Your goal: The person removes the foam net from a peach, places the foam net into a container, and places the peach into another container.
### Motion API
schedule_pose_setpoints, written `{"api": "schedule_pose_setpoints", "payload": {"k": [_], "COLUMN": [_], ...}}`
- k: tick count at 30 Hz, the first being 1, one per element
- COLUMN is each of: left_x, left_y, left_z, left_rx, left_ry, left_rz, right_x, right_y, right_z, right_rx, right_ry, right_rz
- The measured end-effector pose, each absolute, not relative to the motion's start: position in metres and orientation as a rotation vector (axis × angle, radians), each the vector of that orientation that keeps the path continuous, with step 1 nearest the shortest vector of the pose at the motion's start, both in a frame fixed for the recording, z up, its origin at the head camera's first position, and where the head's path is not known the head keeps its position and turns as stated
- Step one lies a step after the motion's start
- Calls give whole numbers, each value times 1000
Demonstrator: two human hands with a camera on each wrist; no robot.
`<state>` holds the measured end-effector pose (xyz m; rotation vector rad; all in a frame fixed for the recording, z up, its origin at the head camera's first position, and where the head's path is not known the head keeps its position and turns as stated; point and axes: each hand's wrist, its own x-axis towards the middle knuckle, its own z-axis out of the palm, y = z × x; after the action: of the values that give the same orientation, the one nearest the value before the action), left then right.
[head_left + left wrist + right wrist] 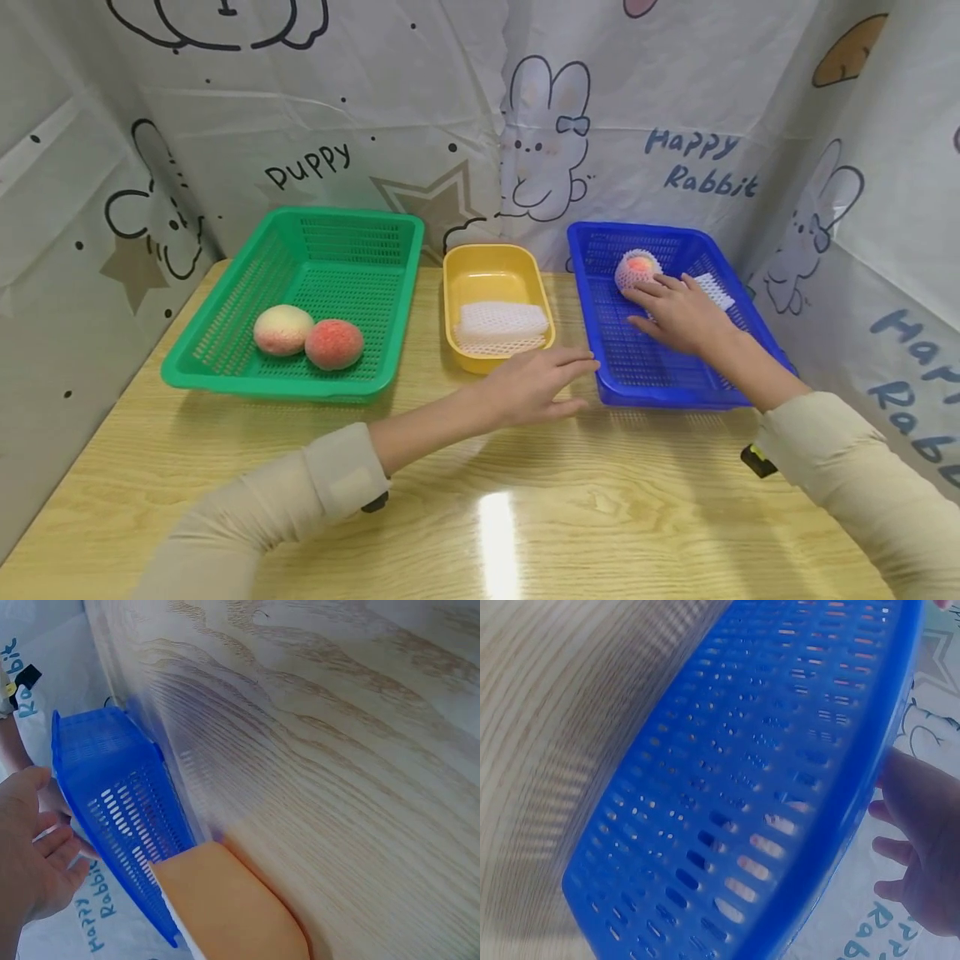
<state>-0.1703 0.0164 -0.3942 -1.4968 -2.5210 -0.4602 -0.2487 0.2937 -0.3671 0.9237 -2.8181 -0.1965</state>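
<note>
The left hand [536, 387], loosely spread, hangs by a corner of the blue basket [675, 394]; inside, the netted peach [636, 265] sits at the fingertips of the outstretched right hand [681, 315] and probably wants a soft grip, clear of the rim. Two bare peaches [334, 344] lie in the green basket [277, 385]; white nets [502, 320], in the yellow tub [480, 364].

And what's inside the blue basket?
The blue basket holds a net-wrapped peach and, to its right, white netting. Anything directly beneath the right hand is covered and can't be seen.
</note>
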Motion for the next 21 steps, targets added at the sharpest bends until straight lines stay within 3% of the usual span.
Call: {"api": "schedule_pose_setpoints", "payload": {"k": [21], "left_x": [-171], "left_y": [39], "left_z": [-405], "left_rx": [-1534], "left_ry": [-2454], "left_rz": [-281], "right_x": [-241], "right_y": [305], "right_z": [-359], "right_rx": [774], "right_ry": [-2925], "right_rz": [-268]}}
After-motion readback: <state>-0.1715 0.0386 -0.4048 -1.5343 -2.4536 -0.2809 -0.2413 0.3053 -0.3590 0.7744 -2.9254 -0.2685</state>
